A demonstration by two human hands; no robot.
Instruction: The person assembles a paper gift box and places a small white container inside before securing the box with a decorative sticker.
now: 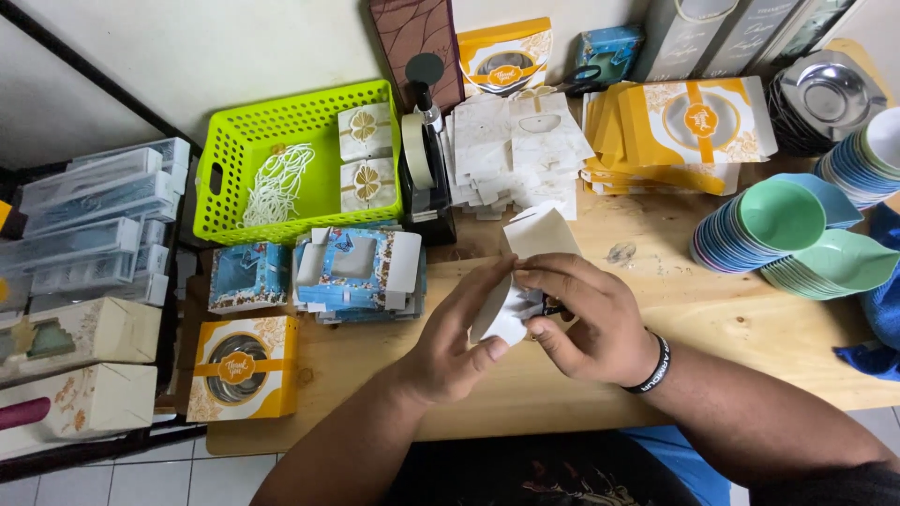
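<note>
From the head camera, both hands meet at the middle of a wooden table (731, 328). The left hand (459, 337) and right hand (586, 319) are both closed around one white card box (525, 272), part folded, held just above the table top; its upper flap sticks up past the fingers. The left thumb presses the lower edge, and the right fingers curl over the box's right side. A black wristband (653, 365) sits on the right wrist.

To the left lies one stack of blue flat boxes (361, 272), with one single blue box (248, 276) beside it. Nearer the table's front edge is one made-up yellow box (239, 365) with a round window. Behind these stands one green basket (300, 159) holding two small white boxes and a tangle of white cord. One black tape dispenser (427, 159) stands just right of the basket. Beyond the hands lie one pile of white flat boxes (516, 145) and one pile of yellow flat boxes (684, 131).

At the right are two stacks of pastel bowls (783, 220) lying tilted, a third stack (867, 159) at the edge, and one stack of metal dishes (825, 98). How many bowls each stack holds I cannot tell.
</note>
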